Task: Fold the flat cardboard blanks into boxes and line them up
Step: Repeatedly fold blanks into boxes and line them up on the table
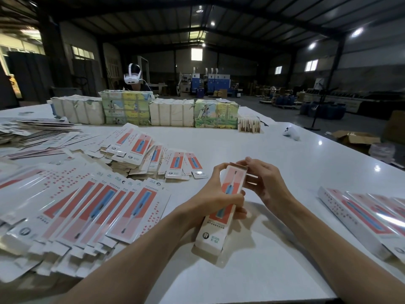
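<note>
Grips box (211, 233) round its middle with curled left hand (215, 201), over the table (280, 255), and pinches the far end flap (237, 166) with fingertips of right hand (266, 183). Calls, by the look of it, for a steady left grip, squared walls and a flap tucked fully home before release. Counts one box in hand, at least four finished boxes (361, 218) in a row at right, cut by the frame, and blanks (94, 207) fanned at left, too many to number.

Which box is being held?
The box gripped by the left hand and right hand; finished boxes and flat blanks lie on the table.
</note>
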A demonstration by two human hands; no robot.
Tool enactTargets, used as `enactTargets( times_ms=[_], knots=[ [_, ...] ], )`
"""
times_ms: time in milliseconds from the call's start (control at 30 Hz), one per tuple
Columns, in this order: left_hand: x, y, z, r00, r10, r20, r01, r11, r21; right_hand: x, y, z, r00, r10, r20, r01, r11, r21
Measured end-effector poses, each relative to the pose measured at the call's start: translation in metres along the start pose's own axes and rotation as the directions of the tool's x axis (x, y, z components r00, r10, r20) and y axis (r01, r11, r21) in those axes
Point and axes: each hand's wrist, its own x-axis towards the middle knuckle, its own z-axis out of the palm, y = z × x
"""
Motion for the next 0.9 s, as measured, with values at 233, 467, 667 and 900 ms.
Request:
enactTargets(
  times_ms=[233, 467, 667, 900],
  knots=[
    [-0.004, 0.001, 0.005, 0.998, 0.061, -0.032, -0.056, 0.988, 0.141, 0.003, 0.002, -0.008, 0.994, 0.099, -0.051, -0.093, 0.990, 0.108],
    [-0.007, 0.004, 0.005, 0.997, 0.061, -0.048, -0.052, 0.982, 0.179, 0.003, 0.004, -0.009, 0.995, 0.091, -0.043, -0.086, 0.992, 0.092],
    [-0.007, 0.005, 0.006, 0.997, 0.064, -0.042, -0.058, 0.989, 0.139, 0.000, 0.002, -0.006, 0.998, 0.064, -0.015, -0.063, 0.996, 0.057],
    [-0.002, 0.001, -0.002, 0.990, 0.088, -0.112, -0.087, 0.996, 0.010, -0.007, 0.003, 0.003, 0.998, -0.040, 0.043, 0.041, 0.998, -0.040]
  ],
)
